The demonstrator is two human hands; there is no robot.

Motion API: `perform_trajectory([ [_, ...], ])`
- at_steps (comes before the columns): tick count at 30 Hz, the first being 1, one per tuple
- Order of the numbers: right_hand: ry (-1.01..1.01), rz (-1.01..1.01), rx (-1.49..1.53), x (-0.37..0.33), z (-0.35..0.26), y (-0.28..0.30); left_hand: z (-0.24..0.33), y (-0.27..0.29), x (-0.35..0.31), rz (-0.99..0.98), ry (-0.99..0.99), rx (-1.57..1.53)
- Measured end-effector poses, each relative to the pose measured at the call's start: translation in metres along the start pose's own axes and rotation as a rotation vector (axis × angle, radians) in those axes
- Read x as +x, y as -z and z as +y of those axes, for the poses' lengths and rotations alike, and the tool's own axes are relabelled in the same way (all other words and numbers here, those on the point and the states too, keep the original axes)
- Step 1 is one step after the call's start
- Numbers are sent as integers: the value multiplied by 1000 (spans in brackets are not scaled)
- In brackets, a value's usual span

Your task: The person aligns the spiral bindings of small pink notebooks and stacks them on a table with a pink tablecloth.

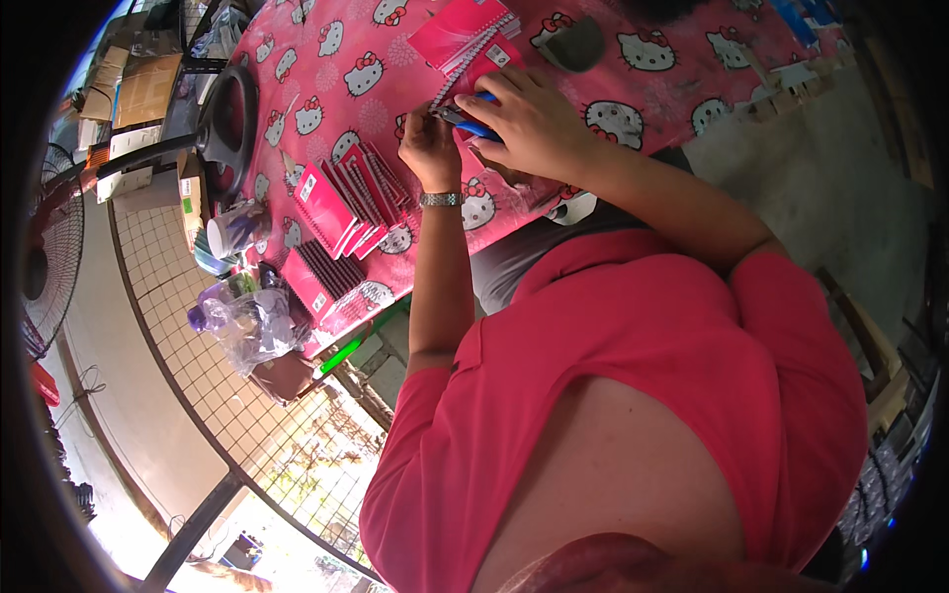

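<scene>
My right hand [539, 121] is wrapped round blue-handled pliers [478, 129], whose jaws point left toward my other hand. My left hand [429, 148], with a metal watch at the wrist, is closed in a pinch at the lower end of a spiral-bound pink notebook [491, 59]. Whether it grips the notebook's wire or its corner is too small to tell. The notebook's coil runs along its left edge, toward the plier jaws. Just beyond it are more pink notebooks [457, 32].
Pink spiral notebooks [331, 210] lie in an overlapping pile to the left, with another stack [308, 281] nearer the table edge. The table wears a pink patterned cloth [297, 84]. A dark rounded object [573, 45] sits beyond my right hand. Plastic bags [259, 326] crowd the left corner.
</scene>
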State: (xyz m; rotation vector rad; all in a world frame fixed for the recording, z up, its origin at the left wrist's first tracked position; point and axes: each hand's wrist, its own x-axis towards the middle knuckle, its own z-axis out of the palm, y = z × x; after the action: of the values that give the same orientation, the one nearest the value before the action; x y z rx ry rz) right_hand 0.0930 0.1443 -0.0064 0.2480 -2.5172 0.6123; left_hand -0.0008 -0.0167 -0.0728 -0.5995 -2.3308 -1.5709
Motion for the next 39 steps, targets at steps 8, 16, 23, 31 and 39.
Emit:
perform_trajectory([
  [8,-880,-484,1488,1,-2,5,22,11,-4,25,-8,-44],
  [16,-337,-261,-57,-108,78,50,119,158,76,64,-365,719],
  [23,170,230,383,5,-15,127,-6,200,79,-350,251,1289],
  [31,164,-56,712,13,-100,223,-8,189,69,-44,543,1204],
  [39,232,-102,786,22,-107,216,-53,174,56,-197,716,1167],
])
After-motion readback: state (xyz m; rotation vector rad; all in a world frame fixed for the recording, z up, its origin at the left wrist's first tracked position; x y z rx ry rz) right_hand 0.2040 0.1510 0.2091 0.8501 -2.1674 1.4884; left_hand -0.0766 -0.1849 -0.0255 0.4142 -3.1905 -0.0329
